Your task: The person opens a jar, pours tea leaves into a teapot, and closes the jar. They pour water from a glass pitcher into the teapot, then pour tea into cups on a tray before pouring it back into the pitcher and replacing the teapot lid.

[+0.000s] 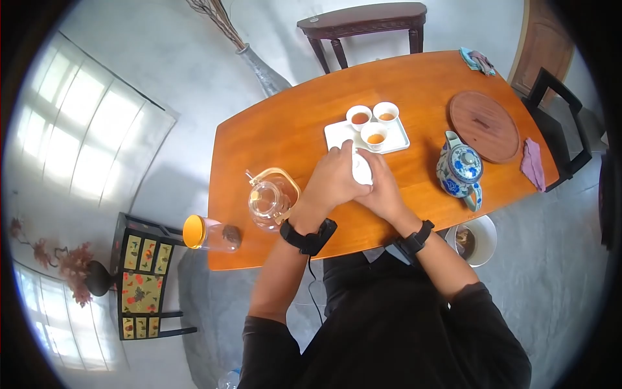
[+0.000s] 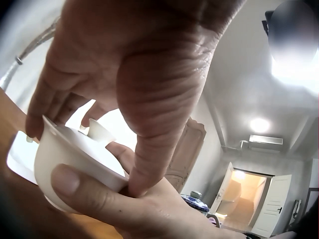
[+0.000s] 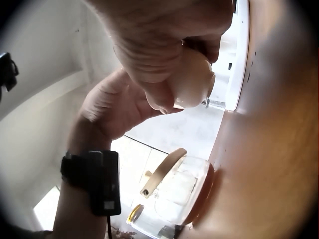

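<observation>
Both hands hold a white lidded tea bowl, a gaiwan (image 1: 361, 170), over the table near the tray. My left hand (image 1: 332, 174) reaches across it from above; in the left wrist view its thumb and fingers grip opposite sides of the flared rim (image 2: 75, 142). From the other side my right hand (image 1: 386, 188) holds the bowl, its thumb (image 2: 84, 191) lying along the wall. The lid with its knob (image 2: 99, 130) sits inside the rim. Just beyond stands a white tray (image 1: 335, 133) with three white cups (image 1: 375, 137) of amber tea.
On the left stand a glass kettle (image 1: 264, 206) and a yellow-lidded jar (image 1: 217, 235). A blue-and-white teapot (image 1: 459, 172), a round wooden board (image 1: 483, 126) and a pink cloth (image 1: 532, 165) are on the right. A white bucket (image 1: 483, 241) is below the table's near edge.
</observation>
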The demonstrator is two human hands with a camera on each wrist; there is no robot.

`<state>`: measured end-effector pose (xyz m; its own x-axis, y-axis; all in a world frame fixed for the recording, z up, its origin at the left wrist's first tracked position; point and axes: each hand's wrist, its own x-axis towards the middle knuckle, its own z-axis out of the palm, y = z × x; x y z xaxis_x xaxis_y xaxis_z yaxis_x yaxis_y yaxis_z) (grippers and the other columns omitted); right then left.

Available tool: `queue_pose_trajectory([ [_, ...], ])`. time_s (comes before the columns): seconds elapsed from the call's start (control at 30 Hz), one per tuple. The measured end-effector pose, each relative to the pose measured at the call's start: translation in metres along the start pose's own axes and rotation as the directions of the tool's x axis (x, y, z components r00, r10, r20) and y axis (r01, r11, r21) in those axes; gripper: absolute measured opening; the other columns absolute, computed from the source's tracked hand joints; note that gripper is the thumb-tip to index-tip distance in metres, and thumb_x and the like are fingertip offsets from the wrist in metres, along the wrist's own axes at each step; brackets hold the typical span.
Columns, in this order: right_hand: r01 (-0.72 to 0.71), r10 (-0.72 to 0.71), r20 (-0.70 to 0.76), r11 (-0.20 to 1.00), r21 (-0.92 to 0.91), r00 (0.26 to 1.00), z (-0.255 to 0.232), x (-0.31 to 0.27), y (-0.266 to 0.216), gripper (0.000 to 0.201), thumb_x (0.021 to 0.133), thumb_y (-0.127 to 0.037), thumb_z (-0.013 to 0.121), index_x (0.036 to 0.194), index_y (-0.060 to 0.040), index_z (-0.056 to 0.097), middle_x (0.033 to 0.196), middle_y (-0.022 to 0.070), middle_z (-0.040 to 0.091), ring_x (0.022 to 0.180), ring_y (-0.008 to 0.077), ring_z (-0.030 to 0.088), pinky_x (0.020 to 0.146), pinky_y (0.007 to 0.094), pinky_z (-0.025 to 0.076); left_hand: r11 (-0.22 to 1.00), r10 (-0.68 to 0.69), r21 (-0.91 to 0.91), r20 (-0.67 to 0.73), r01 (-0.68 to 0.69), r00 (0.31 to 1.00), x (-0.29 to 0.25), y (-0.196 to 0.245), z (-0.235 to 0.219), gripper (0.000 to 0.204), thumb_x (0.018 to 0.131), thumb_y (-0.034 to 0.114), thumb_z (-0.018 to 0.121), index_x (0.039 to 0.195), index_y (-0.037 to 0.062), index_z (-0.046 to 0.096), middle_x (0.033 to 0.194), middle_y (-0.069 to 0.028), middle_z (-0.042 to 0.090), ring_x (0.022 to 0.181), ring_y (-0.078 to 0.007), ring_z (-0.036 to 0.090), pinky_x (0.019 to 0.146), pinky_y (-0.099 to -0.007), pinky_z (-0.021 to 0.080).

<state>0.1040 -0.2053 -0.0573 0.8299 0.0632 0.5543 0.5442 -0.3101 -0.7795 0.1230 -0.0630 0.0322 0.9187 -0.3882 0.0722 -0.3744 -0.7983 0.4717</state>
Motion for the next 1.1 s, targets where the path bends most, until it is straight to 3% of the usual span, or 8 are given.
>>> queue_pose_trajectory([
  [0.1,0.012,-0.013,0.033,0.999,0.034,0.999,-0.004,0.01,0.005,0.088,0.07,-0.009,0.085,0.146,-0.0032,0.042,0.13,0.0223,0.052,0.12,0.0411,0.056,0.096,0.0422,0.051,0.999,0.017,0.039,-0.049,-0.015,0.999,0.008,-0.001,-0.002,0.092,0.062,0.029,0.084,0.136,-0.0109,0.046,0.108,-0.0303,0.063,0.101,-0.0429,0.065,0.088,-0.0451,0.054],
  [0.2,-0.151,0.117,0.122,0.932,0.329,0.986,-0.012,0.011,0.004,0.098,0.07,-0.008,0.085,0.153,-0.0015,0.032,0.137,0.0259,0.048,0.128,0.0433,0.051,0.103,0.0428,0.048,0.999,-0.001,0.044,-0.078,0.005,0.997,0.016,-0.006,-0.005,0.091,0.062,0.03,0.084,0.134,-0.0111,0.047,0.108,-0.0297,0.063,0.101,-0.0411,0.065,0.088,-0.0447,0.055],
  [0.27,-0.016,0.017,0.06,1.0,-0.026,0.998,-0.024,-0.005,0.001,0.1,0.073,-0.007,0.083,0.155,0.0007,0.026,0.141,0.0284,0.044,0.133,0.0453,0.045,0.11,0.0443,0.042,1.0,-0.009,0.029,-0.117,0.013,0.993,0.021,-0.011,-0.006,0.09,0.062,0.031,0.085,0.132,-0.0113,0.048,0.108,-0.0295,0.064,0.103,-0.0401,0.065,0.088,-0.0445,0.055],
  [0.37,-0.113,0.134,0.188,0.986,-0.122,0.973,-0.061,-0.04,-0.032,0.093,0.076,-0.004,0.08,0.153,0.0021,0.028,0.142,0.0277,0.045,0.134,0.0439,0.044,0.114,0.0445,0.038,0.998,0.043,0.059,-0.182,-0.033,0.982,0.036,-0.016,-0.012,0.084,0.063,0.033,0.085,0.126,-0.0111,0.051,0.11,-0.0296,0.063,0.105,-0.0388,0.065,0.089,-0.0433,0.055],
  [0.4,-0.123,0.161,0.245,0.979,-0.165,0.956,-0.073,-0.051,-0.041,0.09,0.077,-0.003,0.079,0.152,0.0022,0.029,0.142,0.0267,0.045,0.134,0.042,0.046,0.113,0.0437,0.039,0.987,-0.065,0.134,-0.166,0.087,0.984,0.044,-0.018,-0.01,0.082,0.063,0.034,0.085,0.123,-0.0105,0.052,0.112,-0.0297,0.062,0.106,-0.0385,0.064,0.09,-0.0426,0.055],
  [0.53,-0.216,0.247,0.238,0.965,-0.151,0.939,-0.093,-0.09,-0.041,0.084,0.077,-0.003,0.078,0.148,0.0029,0.034,0.141,0.026,0.047,0.132,0.0402,0.049,0.112,0.0427,0.042,0.951,-0.24,0.19,-0.043,0.244,0.97,0.072,-0.029,-0.004,0.079,0.063,0.036,0.086,0.12,-0.0091,0.055,0.118,-0.0293,0.06,0.109,-0.0391,0.063,0.092,-0.0412,0.055],
  [0.8,-0.334,0.337,0.261,0.941,-0.054,0.905,-0.106,-0.107,-0.036,0.08,0.08,-0.004,0.078,0.147,0.0033,0.035,0.132,0.0234,0.056,0.127,0.0345,0.057,0.109,0.0401,0.045,0.93,-0.305,0.204,-0.028,0.305,0.952,0.088,-0.046,0.01,0.082,0.061,0.038,0.087,0.12,-0.0103,0.054,0.118,-0.0288,0.061,0.112,-0.0388,0.061,0.094,-0.0407,0.054],
  [1.1,-0.29,0.284,0.307,0.957,-0.026,0.908,-0.1,-0.082,-0.035,0.071,0.082,-0.009,0.076,0.141,0.0036,0.04,0.127,0.0253,0.057,0.121,0.0378,0.059,0.101,0.041,0.05,0.934,-0.302,0.194,-0.011,0.299,0.953,0.09,-0.049,0.008,0.084,0.063,0.039,0.087,0.121,-0.0116,0.054,0.12,-0.0275,0.061,0.116,-0.0376,0.059,0.097,-0.0399,0.052],
])
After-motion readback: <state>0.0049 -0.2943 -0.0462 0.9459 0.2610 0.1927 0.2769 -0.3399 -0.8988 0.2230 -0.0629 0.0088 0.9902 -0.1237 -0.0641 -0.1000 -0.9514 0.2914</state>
